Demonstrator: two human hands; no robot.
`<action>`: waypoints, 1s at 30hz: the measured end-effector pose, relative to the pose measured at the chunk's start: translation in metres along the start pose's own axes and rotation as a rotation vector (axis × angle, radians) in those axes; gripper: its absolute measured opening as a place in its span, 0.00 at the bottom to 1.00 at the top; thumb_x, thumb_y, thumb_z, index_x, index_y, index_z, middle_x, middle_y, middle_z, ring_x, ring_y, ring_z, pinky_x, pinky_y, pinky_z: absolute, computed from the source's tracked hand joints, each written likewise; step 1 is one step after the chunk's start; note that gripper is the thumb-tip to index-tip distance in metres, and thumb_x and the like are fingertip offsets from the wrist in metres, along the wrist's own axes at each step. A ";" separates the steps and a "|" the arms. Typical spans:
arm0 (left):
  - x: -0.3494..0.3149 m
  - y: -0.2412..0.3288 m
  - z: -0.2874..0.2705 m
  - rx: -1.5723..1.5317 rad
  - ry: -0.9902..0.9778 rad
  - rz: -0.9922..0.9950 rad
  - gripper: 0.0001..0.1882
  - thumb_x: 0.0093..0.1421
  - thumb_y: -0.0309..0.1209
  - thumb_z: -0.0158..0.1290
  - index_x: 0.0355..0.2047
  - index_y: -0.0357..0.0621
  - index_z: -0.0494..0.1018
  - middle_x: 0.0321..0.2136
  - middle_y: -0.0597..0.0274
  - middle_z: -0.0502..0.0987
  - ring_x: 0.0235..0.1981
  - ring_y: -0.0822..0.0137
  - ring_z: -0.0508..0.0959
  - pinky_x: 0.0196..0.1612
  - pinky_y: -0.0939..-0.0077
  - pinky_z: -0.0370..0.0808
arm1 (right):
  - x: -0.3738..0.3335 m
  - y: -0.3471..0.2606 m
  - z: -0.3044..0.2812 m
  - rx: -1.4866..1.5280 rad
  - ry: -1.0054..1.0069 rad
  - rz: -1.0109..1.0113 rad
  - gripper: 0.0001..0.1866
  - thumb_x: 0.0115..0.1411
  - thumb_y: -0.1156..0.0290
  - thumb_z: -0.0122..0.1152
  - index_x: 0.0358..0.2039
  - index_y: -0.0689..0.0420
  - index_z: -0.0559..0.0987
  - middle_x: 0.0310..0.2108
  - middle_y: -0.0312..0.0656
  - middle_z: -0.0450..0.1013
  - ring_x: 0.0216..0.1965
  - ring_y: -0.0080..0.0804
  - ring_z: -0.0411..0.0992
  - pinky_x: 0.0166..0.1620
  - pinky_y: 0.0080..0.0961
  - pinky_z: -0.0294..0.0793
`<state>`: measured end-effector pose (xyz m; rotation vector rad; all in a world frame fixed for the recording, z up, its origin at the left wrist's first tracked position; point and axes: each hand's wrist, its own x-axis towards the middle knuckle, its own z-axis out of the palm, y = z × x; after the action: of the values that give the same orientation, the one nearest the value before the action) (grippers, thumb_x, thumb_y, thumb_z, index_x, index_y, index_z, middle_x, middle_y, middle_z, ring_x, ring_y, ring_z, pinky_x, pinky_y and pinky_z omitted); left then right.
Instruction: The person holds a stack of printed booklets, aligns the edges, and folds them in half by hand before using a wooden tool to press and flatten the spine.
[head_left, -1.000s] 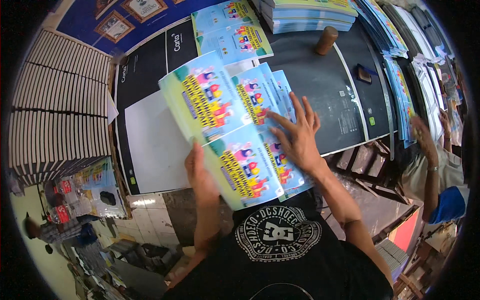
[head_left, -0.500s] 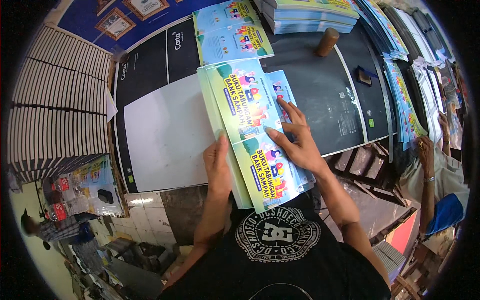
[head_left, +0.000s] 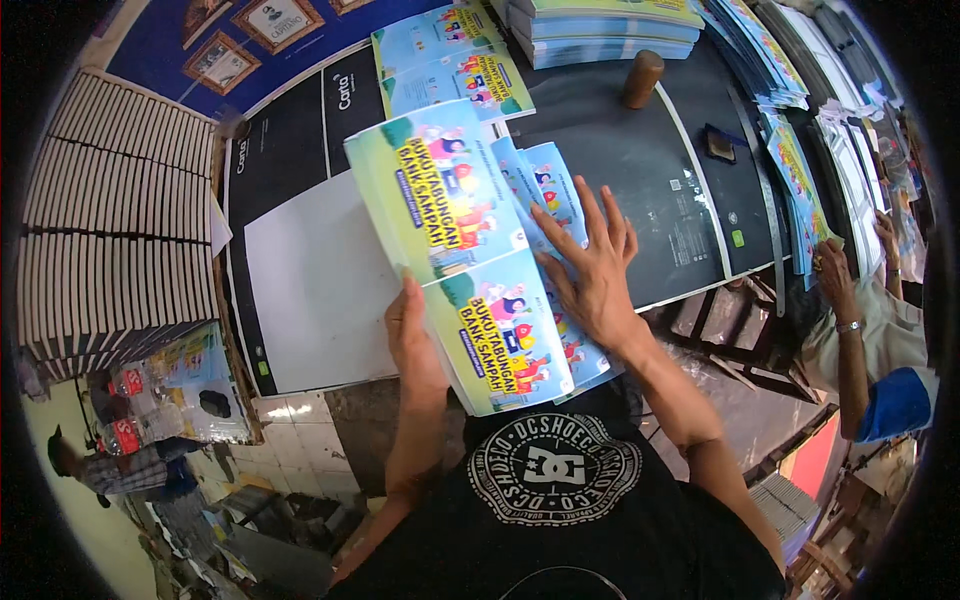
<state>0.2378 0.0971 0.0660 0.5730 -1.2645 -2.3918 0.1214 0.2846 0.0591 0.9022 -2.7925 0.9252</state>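
A long booklet [head_left: 480, 258] with a colourful cover in two repeated printed panels lies tilted in front of me. My left hand [head_left: 415, 345] holds its left edge, thumb at the side and fingers hidden beneath. Under its right side show more printed covers [head_left: 556, 190] of the same kind, slightly fanned. My right hand [head_left: 597, 275] is over these, fingers stretched and apart, with the tips close to the held booklet's right edge. Whether those tips touch paper I cannot tell.
A white sheet [head_left: 310, 290] lies on the black table [head_left: 660, 150]. Farther back are printed covers [head_left: 450, 75], a booklet stack [head_left: 610, 30], a brown cylinder [head_left: 643, 80] and a dark pad [head_left: 720, 145]. Tall book stacks [head_left: 115, 210] stand left; another person's hand [head_left: 830, 268] is right.
The held booklet has moved left, baring more of the covers beneath. My right hand has come off its face, and its fingers have spread. My left hand has shifted left and slightly down.
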 end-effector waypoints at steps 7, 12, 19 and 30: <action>0.002 -0.024 0.010 0.019 -0.027 -0.110 0.26 0.74 0.44 0.44 0.57 0.32 0.70 0.47 0.53 0.80 0.45 0.65 0.82 0.49 0.70 0.79 | -0.001 0.008 -0.007 0.531 -0.183 0.100 0.27 0.71 0.50 0.52 0.43 0.65 0.85 0.74 0.53 0.52 0.75 0.57 0.40 0.71 0.56 0.34; 0.000 -0.015 0.022 -0.027 -0.005 -0.125 0.24 0.76 0.42 0.42 0.54 0.30 0.73 0.45 0.53 0.82 0.42 0.70 0.82 0.45 0.76 0.79 | 0.001 0.003 -0.007 0.573 -0.214 0.153 0.27 0.67 0.49 0.58 0.40 0.64 0.87 0.73 0.54 0.53 0.75 0.57 0.42 0.71 0.58 0.36; 0.004 -0.012 0.015 0.064 -0.026 -0.106 0.25 0.76 0.42 0.42 0.50 0.30 0.77 0.42 0.54 0.83 0.40 0.70 0.83 0.44 0.77 0.79 | 0.003 0.002 -0.013 0.593 -0.263 0.140 0.27 0.68 0.48 0.58 0.40 0.63 0.87 0.72 0.56 0.55 0.76 0.58 0.42 0.71 0.59 0.36; -0.001 0.029 -0.024 -0.054 0.106 -0.054 0.25 0.75 0.44 0.38 0.56 0.35 0.71 0.49 0.50 0.79 0.45 0.59 0.83 0.49 0.62 0.81 | -0.004 0.022 -0.002 0.056 -0.117 0.044 0.23 0.65 0.55 0.62 0.52 0.59 0.82 0.73 0.56 0.50 0.75 0.61 0.41 0.69 0.65 0.38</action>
<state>0.2548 0.0652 0.0780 0.7158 -1.1501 -2.3972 0.1126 0.3022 0.0479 0.9356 -2.9086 0.9933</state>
